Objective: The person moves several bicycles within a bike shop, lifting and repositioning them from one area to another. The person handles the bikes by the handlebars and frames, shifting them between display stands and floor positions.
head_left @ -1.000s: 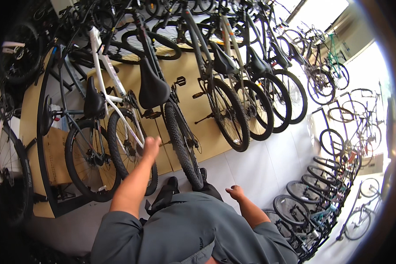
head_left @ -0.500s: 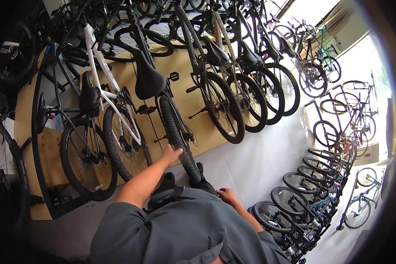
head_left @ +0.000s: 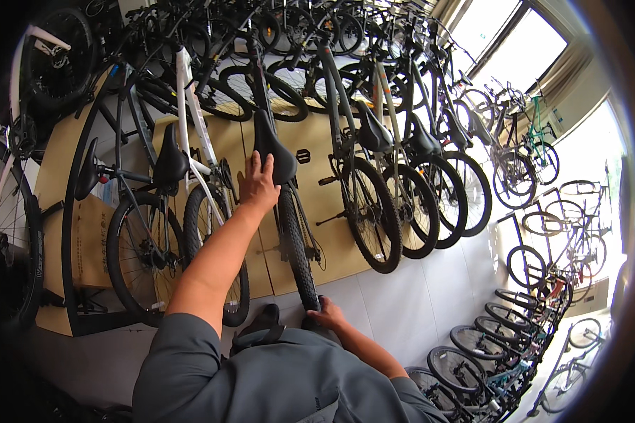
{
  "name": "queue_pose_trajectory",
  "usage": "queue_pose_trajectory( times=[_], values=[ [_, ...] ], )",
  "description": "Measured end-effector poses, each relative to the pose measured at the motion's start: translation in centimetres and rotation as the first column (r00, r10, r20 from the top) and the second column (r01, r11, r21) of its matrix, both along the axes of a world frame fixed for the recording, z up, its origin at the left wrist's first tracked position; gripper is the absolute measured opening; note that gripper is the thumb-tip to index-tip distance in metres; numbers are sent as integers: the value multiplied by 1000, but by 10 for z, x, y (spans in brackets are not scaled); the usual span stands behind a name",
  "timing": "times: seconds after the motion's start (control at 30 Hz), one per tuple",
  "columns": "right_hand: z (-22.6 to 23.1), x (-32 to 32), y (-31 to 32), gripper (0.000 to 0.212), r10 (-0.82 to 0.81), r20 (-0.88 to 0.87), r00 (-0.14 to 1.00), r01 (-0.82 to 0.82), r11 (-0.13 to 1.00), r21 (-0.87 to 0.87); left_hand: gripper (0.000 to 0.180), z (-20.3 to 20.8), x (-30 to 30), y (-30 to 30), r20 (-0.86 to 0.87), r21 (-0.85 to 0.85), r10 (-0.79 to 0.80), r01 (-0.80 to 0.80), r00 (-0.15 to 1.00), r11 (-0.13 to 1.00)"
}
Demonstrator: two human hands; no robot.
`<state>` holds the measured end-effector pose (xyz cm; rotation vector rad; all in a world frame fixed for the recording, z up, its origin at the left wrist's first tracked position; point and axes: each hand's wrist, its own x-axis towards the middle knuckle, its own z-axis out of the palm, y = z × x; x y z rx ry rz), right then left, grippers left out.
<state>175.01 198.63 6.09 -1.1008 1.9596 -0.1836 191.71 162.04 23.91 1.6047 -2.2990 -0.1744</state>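
Observation:
In front of me stands a dark bicycle with a long black saddle [head_left: 275, 156]. My left hand [head_left: 259, 187] reaches forward to the saddle's left rear side, fingers stretched out and spread against it. Below the saddle runs the knobby rear tyre [head_left: 298, 247], pointing toward my feet. At its near end my right hand [head_left: 326, 314] is closed on the tyre, though part of the grip is hard to make out. Left of this bicycle is a white-framed bicycle [head_left: 183, 84] with its own black saddle [head_left: 171, 161].
More bicycles stand close on both sides, including a row with rear wheels [head_left: 371, 215] toward me on the right. They stand over a tan wooden platform [head_left: 331, 271]. Another row of bicycles [head_left: 466, 370] lines the lower right. My shoe [head_left: 263, 317] is near the platform's edge.
My left hand has left the rear tyre and moved forward onto the saddle. My right hand has come from beside my thigh to the tyre's near end. The view has shifted.

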Motion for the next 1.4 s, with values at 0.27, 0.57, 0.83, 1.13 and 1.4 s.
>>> queue_pose_trajectory(
  times=[0.27,0.57,0.83,1.13,1.4],
  values=[
    [-1,29,-68,85,-88,-36,995,84,992,-89,77,-7,-5,-25,99,-4,-103,103,990,995],
    [29,11,-129,53,-66,-103,992,56,993,-102,88,8,-17,-55,175,87,-113,99,978,991],
    [31,12,-152,53,-59,-48,997,55,996,-72,88,-4,-2,-66,146,45,-92,86,985,995],
    [31,-1,-151,61,-2,-67,998,0,999,-38,86,-13,-12,-66,167,10,-33,31,985,999],
    [12,-10,-153,67,62,-37,997,-65,994,-83,102,5,-10,-65,-80,207,-13,29,997,978]
  ],
)
